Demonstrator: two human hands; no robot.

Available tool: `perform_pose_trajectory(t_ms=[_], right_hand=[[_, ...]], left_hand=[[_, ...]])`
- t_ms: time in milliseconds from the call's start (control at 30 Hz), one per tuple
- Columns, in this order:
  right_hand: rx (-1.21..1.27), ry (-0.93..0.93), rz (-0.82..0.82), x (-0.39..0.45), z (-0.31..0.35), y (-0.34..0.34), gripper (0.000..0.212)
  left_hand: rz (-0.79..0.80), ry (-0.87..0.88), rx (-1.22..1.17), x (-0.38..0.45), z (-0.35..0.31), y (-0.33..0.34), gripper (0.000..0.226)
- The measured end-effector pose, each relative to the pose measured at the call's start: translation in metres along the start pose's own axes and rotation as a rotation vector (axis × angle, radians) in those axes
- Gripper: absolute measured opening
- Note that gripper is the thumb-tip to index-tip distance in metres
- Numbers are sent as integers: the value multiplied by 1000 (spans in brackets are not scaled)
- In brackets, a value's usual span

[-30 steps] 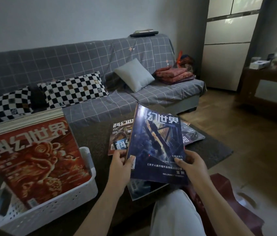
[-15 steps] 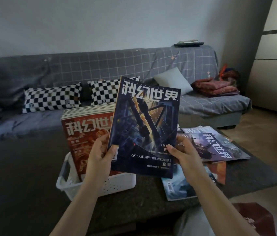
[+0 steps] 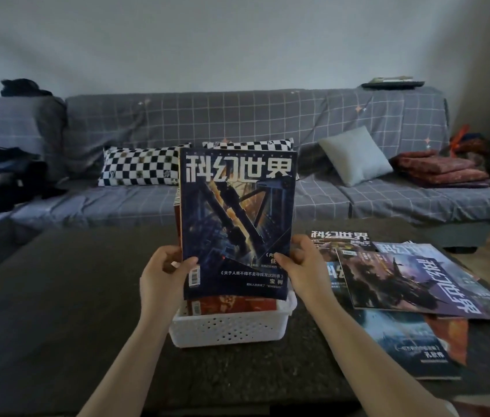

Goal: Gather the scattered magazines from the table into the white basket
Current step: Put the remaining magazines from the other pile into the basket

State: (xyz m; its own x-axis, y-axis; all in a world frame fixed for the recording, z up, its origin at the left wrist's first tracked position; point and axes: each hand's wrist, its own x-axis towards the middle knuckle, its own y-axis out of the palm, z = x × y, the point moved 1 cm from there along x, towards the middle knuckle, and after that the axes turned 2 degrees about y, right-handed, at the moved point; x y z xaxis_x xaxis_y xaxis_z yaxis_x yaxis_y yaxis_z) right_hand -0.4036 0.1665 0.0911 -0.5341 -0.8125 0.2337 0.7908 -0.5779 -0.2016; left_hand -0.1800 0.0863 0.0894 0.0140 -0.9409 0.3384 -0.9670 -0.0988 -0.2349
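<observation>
hands (image 3: pixel 164 273) gripping upright magazine (image 3: pixel 236 218)

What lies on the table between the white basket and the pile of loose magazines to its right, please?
In the head view, only the right hand and forearm cross that gap; below them the dark table between white basket and loose magazines is bare.

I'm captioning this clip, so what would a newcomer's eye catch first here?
The dark blue magazine held upright at centre by the left hand and right hand, above the white perforated basket. Then the loose magazines fanned over the dark table at right.
</observation>
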Motion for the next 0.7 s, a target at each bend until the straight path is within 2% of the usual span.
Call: perform_pose_trajectory(t_ms=[100, 233, 367, 533, 700], right_hand=[[-130, -21, -6, 1, -14, 9, 25], [-303, 11, -15, -2, -33, 10, 20], [-437, -18, -25, -3, -43, 13, 19], [-438, -58, -72, 1, -47, 16, 14], [-398, -44, -127, 1, -50, 21, 19]], left_hand=[[3, -38, 135, 0, 15, -1, 18], [28, -116, 104, -4, 31, 4, 11], [21, -119, 106, -4, 37, 7, 7], [3, -120, 99, -2, 40, 8, 6], [-23, -101, 108, -2, 41, 11, 5]])
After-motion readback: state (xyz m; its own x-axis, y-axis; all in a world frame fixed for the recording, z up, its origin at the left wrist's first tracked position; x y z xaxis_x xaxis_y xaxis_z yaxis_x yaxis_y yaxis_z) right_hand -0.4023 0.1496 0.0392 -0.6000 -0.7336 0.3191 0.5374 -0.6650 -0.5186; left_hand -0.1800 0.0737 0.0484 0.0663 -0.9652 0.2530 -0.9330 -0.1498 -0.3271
